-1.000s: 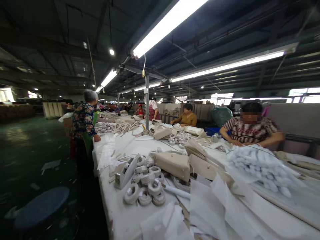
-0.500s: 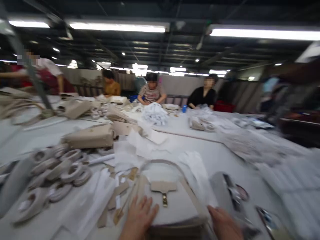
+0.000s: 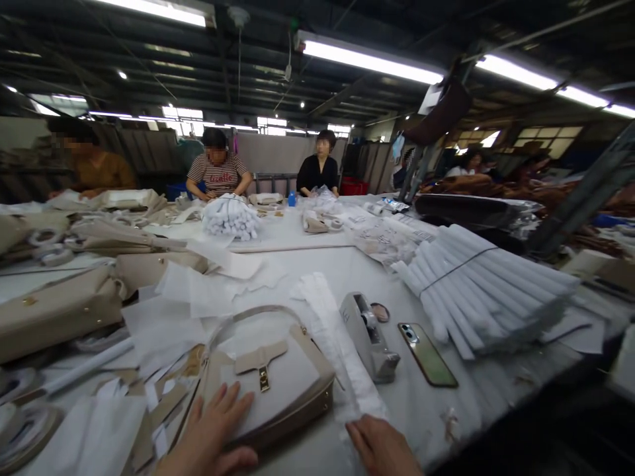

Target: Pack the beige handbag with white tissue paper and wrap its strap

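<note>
Handbag (image 3: 278,390) lies flat on tabletop (image 3: 347,264), clasp shut, bare of wrapping. Left hand (image 3: 213,436) rests open on its near edge, fingers spread, gripping nothing. Right hand (image 3: 381,446) touches paper strip (image 3: 332,337) alongside; its grip cannot be told.

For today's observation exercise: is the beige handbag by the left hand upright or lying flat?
Lying flat: the handbag rests clasp side up on the table, left hand on it.

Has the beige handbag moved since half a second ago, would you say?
No: the handbag still lies just left of the tape dispenser, under the left hand; only the camera turned.
</note>
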### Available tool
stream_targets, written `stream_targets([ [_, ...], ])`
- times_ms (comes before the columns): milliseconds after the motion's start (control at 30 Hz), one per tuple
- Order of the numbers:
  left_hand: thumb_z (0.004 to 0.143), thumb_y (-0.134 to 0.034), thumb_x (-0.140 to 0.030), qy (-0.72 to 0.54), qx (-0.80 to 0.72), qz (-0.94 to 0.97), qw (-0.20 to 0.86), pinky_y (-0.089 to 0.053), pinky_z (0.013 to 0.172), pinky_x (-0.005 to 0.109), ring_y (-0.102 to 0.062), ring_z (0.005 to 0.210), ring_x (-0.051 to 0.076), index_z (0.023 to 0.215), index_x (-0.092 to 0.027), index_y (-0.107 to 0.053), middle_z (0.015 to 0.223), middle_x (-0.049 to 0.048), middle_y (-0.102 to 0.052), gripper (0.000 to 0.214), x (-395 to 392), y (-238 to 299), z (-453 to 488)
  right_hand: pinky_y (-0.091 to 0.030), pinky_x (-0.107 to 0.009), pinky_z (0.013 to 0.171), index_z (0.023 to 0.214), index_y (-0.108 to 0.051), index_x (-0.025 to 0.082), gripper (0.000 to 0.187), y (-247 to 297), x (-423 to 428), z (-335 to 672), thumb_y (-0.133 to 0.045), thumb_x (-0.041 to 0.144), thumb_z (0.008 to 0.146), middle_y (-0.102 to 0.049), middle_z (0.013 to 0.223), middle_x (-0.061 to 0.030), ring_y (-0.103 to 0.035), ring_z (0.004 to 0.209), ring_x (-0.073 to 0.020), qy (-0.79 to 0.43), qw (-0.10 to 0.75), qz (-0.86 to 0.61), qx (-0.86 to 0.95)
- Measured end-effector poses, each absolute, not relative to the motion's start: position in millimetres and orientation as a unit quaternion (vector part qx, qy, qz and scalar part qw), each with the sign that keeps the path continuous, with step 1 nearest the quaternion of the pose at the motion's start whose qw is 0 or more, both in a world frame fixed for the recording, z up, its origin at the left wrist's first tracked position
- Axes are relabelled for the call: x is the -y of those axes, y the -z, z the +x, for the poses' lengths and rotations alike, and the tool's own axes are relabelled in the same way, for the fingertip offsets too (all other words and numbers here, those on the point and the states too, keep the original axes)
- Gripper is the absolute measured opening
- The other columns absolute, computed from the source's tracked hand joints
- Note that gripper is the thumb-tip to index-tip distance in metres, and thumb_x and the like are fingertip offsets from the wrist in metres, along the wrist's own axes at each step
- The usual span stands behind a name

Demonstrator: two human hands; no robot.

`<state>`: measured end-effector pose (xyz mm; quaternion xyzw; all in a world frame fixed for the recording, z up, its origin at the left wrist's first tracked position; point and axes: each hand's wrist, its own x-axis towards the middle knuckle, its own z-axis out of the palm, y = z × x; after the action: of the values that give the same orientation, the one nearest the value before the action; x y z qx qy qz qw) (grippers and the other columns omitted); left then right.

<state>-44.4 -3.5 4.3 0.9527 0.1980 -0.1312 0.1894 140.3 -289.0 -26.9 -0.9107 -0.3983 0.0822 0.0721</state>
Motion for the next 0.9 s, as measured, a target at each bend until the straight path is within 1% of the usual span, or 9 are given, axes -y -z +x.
stream_targets([
  [100,0.09,-0.042,-0.049,-0.021,-0.192,0.951,0.241,-0.027,0.111,0.046,-0.038,0.133,0.026,0.133,-0.031,-0.05,0.141,0.0031,-0.047,0.048,-7.3,-28.3,-9.1,-0.044,-0.029,0.077,0.09,-0.068,0.019,0.029,42.3,275.0,164.6,-0.04,0.011,0.092,-0.07,0.094,-0.0072,-0.064,0.089,-0.0197,0.058,0.103,-0.908,0.402],
  [167,0.094,-0.032,-0.047,-0.08,-0.184,0.938,0.283,-0.036,0.104,0.036,-0.051,0.121,0.023,0.126,-0.023,-0.056,0.129,0.0072,-0.058,0.047,-10.8,-41.5,27.5,-0.043,-0.032,0.085,0.098,-0.068,0.02,0.034,66.6,265.1,176.8,-0.043,0.002,0.084,-0.067,0.112,-0.0076,-0.06,0.102,-0.0214,0.126,0.096,-0.892,0.423],
  [233,0.095,-0.025,-0.045,-0.062,-0.18,0.931,0.311,-0.042,0.093,0.03,-0.061,0.104,0.022,0.112,-0.019,-0.064,0.113,0.0098,-0.067,0.05,-12.6,-46.8,66.5,-0.041,-0.034,0.089,0.098,-0.07,0.021,0.042,94.9,258.3,183.5,-0.042,-0.003,0.078,-0.063,0.123,-0.005,-0.057,0.111,-0.0209,0.164,0.085,-0.872,0.454],
  [300,0.093,-0.029,-0.05,-0.031,-0.182,0.931,0.315,-0.044,0.083,0.03,-0.064,0.09,0.024,0.1,-0.016,-0.067,0.097,0.0121,-0.07,0.052,-14.6,-41.8,99.4,-0.04,-0.036,0.092,0.103,-0.069,0.024,0.047,119.6,256.1,186.2,-0.042,-0.003,0.076,-0.06,0.127,-0.0019,-0.053,0.116,-0.0201,0.195,0.08,-0.849,0.485],
  [333,0.09,-0.033,-0.054,-0.015,-0.185,0.931,0.313,-0.044,0.08,0.031,-0.064,0.087,0.025,0.098,-0.015,-0.067,0.095,0.0133,-0.07,0.053,-16.1,-35.8,111.6,-0.039,-0.038,0.093,0.108,-0.067,0.026,0.05,128.9,256.4,186.9,-0.042,-0.002,0.075,-0.06,0.128,-0.0011,-0.051,0.119,-0.0202,0.21,0.079,-0.839,0.495],
  [467,0.078,-0.047,-0.067,0.062,-0.185,0.926,0.323,-0.044,0.075,0.032,-0.063,0.089,0.028,0.1,-0.012,-0.067,0.103,0.0168,-0.068,0.062,-25.4,-2.7,132.4,-0.037,-0.043,0.094,0.126,-0.057,0.026,0.059,143.4,261.0,191.3,-0.043,0.002,0.073,-0.059,0.13,-0.002,-0.049,0.121,-0.0231,0.273,0.071,-0.81,0.514],
  [667,0.078,-0.039,-0.074,0.161,-0.134,0.905,0.37,-0.043,0.07,0.03,-0.063,0.082,0.024,0.086,-0.018,-0.069,0.094,0.0071,-0.071,0.064,-41.2,24.3,134.8,-0.033,-0.039,0.099,0.124,-0.059,0.027,0.054,135.6,258.2,202.4,-0.049,0.006,0.075,-0.06,0.128,-0.0016,-0.05,0.12,-0.0216,0.285,0.073,-0.778,0.555],
  [833,0.069,-0.05,-0.076,0.178,-0.127,0.896,0.386,-0.041,0.064,0.029,-0.061,0.078,0.023,0.083,-0.018,-0.068,0.086,0.0046,-0.069,0.062,-45.1,30.1,138.4,-0.039,-0.038,0.099,0.123,-0.06,0.022,0.057,138.7,254.7,212.6,-0.048,0.005,0.07,-0.06,0.128,-0.006,-0.052,0.119,-0.0232,0.275,0.062,-0.784,0.554],
  [900,0.065,-0.056,-0.074,0.173,-0.128,0.892,0.397,-0.04,0.062,0.028,-0.059,0.076,0.022,0.085,-0.017,-0.068,0.084,0.0034,-0.068,0.061,-45.8,30.6,138.8,-0.044,-0.04,0.095,0.124,-0.059,0.025,0.059,137.2,254.9,215.1,-0.047,0.006,0.07,-0.058,0.13,-0.0059,-0.053,0.118,-0.0251,0.258,0.037,-0.784,0.563],
])
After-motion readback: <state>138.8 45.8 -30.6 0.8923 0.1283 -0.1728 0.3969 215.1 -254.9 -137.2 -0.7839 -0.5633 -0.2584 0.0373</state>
